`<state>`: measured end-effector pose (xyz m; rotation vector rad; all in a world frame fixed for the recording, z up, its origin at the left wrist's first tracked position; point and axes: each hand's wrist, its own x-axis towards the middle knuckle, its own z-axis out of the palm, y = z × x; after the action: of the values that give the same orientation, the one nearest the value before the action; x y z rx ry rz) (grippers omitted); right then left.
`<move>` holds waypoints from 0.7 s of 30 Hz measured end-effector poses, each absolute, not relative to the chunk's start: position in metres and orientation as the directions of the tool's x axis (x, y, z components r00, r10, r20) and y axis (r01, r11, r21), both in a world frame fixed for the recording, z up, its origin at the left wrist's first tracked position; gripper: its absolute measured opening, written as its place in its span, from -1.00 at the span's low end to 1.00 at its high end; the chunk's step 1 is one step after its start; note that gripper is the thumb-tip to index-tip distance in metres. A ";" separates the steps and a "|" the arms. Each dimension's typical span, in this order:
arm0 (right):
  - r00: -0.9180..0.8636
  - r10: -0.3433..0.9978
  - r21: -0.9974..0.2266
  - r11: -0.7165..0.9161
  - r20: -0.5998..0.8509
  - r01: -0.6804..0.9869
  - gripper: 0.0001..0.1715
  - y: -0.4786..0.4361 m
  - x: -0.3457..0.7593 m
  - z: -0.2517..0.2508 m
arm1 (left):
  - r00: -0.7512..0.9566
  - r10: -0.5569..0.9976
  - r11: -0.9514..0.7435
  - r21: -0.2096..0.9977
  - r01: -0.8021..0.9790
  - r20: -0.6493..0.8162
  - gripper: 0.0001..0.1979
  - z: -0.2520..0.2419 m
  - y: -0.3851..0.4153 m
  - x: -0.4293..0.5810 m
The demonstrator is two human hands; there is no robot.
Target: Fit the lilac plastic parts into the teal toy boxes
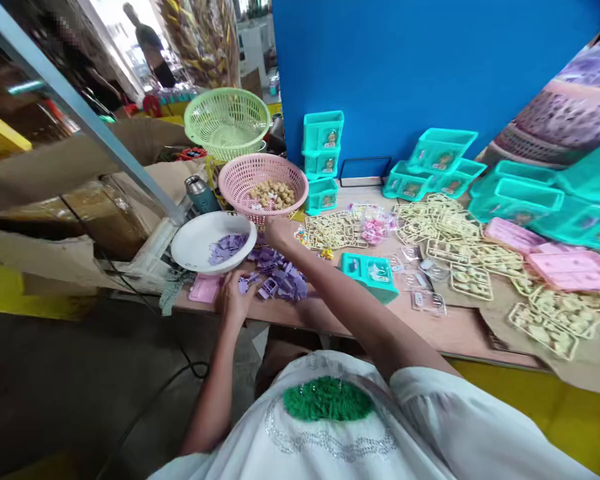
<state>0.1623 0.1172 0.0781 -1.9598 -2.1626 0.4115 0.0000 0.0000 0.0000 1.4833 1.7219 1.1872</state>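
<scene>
My left hand [235, 296] is at the table's front edge, its fingers closed on a small purple plastic piece [245, 285]. A pile of purple plastic pieces [285, 280] lies just to its right. My right hand [279, 233] reaches across behind the pile, in front of the pink basket [263, 163]; its fingers are hidden behind the back of the hand, so what they hold cannot be seen. Beside both hands is a white bowl [190, 250] with flat purple pieces [229, 248] in it. A pink tray [205, 289] lies partly behind my left hand.
Tan pieces [273, 194] fill part of the pink basket; a green basket [227, 120] stands behind. Turquoise boxes [323, 155] are stacked by the blue panel [380, 73], and one turquoise box [369, 277] lies nearer. Cream plastic frames [473, 281] spread rightward. A bottle [201, 193] stands left.
</scene>
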 end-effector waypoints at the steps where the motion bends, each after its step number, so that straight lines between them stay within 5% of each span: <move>1: -0.107 0.994 -0.334 0.089 -0.037 0.938 -0.52 0.114 0.167 0.079 | -0.235 0.965 0.005 0.886 0.464 0.117 -0.84 -0.001 0.000 -0.001; 6: -0.186 0.982 -0.366 0.158 -0.043 0.917 -0.61 0.096 0.175 0.079 | -0.305 0.951 0.063 0.936 0.346 0.049 -0.84 -0.003 -0.003 -0.003; 11: -0.276 0.958 -0.390 0.226 -0.076 0.893 -0.52 0.083 0.155 0.070 | -0.309 0.943 0.130 0.992 0.005 -0.122 -0.65 0.003 -0.010 -0.006; 21: -0.189 0.982 -0.447 0.176 0.017 0.877 -0.67 0.078 0.182 0.063 | -0.078 0.885 0.349 0.765 -0.541 -0.459 -0.75 0.022 -0.018 -0.004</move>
<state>0.1822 0.0778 0.0632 -1.7738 -2.1563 0.4931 -0.0043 -0.0179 0.0224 0.3941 1.1197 1.2310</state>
